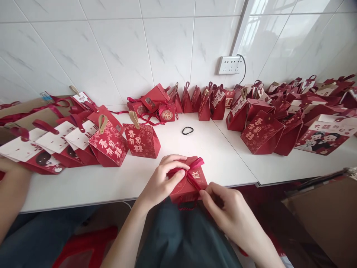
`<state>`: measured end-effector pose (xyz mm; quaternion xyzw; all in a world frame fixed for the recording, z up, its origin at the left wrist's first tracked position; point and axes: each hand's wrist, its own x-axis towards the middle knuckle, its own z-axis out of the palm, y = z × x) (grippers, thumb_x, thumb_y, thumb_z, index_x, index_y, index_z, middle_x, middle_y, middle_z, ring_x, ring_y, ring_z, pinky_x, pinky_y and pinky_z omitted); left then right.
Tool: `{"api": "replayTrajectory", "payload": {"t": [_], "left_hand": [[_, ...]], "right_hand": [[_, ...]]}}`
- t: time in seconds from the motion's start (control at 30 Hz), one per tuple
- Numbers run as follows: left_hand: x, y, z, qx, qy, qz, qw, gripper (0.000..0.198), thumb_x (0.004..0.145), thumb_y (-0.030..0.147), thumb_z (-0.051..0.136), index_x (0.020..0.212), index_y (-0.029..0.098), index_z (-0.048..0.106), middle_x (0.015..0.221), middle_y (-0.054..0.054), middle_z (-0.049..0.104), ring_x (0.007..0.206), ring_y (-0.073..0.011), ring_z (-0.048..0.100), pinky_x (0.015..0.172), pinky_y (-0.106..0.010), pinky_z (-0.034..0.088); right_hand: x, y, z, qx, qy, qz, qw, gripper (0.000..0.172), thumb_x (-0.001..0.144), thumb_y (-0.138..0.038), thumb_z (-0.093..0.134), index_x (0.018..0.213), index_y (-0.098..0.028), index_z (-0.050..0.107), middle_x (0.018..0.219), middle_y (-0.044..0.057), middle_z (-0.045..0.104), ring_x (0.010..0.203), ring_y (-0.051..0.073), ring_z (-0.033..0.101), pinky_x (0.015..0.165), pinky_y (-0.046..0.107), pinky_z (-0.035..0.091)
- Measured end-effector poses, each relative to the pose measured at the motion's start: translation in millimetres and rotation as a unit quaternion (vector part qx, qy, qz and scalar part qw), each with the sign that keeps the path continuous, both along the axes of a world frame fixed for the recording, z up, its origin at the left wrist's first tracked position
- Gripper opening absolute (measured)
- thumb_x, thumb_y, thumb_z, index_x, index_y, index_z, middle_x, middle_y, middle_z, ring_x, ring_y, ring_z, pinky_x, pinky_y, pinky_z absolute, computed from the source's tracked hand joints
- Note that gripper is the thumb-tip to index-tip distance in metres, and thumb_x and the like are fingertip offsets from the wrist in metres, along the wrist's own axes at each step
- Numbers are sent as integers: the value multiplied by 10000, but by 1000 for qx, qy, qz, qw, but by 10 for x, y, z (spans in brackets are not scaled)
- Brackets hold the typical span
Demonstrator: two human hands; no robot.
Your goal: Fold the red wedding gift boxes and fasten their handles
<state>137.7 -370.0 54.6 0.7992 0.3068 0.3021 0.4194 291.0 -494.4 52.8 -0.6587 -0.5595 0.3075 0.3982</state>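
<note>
Box (182, 189) red, gold-printed, crimson ribbon (197, 163) across top

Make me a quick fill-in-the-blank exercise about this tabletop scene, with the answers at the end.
1. Of the left hand and right hand, the one nearer the cardboard carton is the ____ one.
2. The ribbon lies over a box coloured ____.
3. The small loop on the white table is coloured ____.
4. The wall bearing the socket panel is covered with ____.

Missing words: right; red; black; tiles.
</note>
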Motion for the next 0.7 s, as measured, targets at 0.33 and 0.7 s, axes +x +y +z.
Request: {"api": "replayTrajectory", "payload": {"t": [0.33, 0.7], "left_hand": [[35, 16, 39, -70, 15, -14, 997, 176, 858, 344, 579, 842, 250, 727, 1204, -22, 614, 1196, -220, 526, 1064, -362, 381], [-22, -23, 92, -39, 35, -52, 997, 177, 847, 282, 566, 918, 278, 728, 1274, -25, 571, 1233, -234, 503, 1075, -368, 379]], "right_hand": [[-280, -109, -174, -30, -106, 132, 985, 318, 928, -271, 366, 621, -198, 330, 570, -23, 466, 489, 89, 343, 490, 232, 261], [349, 279, -66, 45, 117, -107, 986, 524, 853, -643, 469, 597, -202, 347, 537, -55, 311, 480, 79, 280, 435, 215, 242]]}}
